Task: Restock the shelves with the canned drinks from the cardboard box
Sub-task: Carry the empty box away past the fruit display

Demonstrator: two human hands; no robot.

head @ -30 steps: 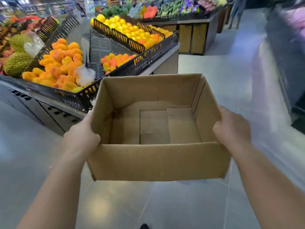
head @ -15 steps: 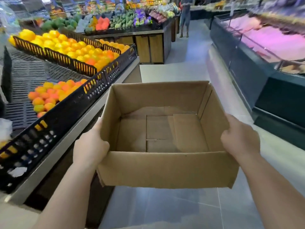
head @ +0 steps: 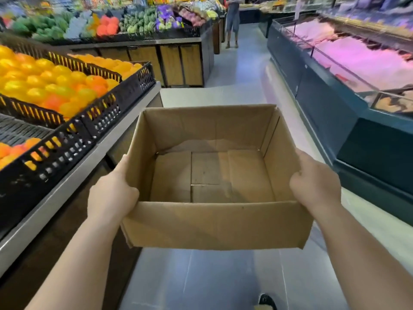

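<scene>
I carry an open brown cardboard box (head: 214, 222) in front of me at waist height. Its inside shows only the folded bottom flaps; no cans are in view. My left hand (head: 111, 195) grips the box's left wall near the front corner. My right hand (head: 315, 186) grips the right wall, fingers curled over its rim. No drink shelves are in sight.
A fruit stand (head: 73, 157) with black crates of oranges runs close along my left. A dark refrigerated counter (head: 348, 121) lines the right. The grey aisle floor (head: 241, 72) runs ahead between them, where a person (head: 232, 21) stands far off. A vegetable stand (head: 143, 52) lies beyond.
The view has swung right and moved forward along the aisle; the fruit stand slid to my left and the refrigerated counter came into view. Both hands keep their hold on the box.
</scene>
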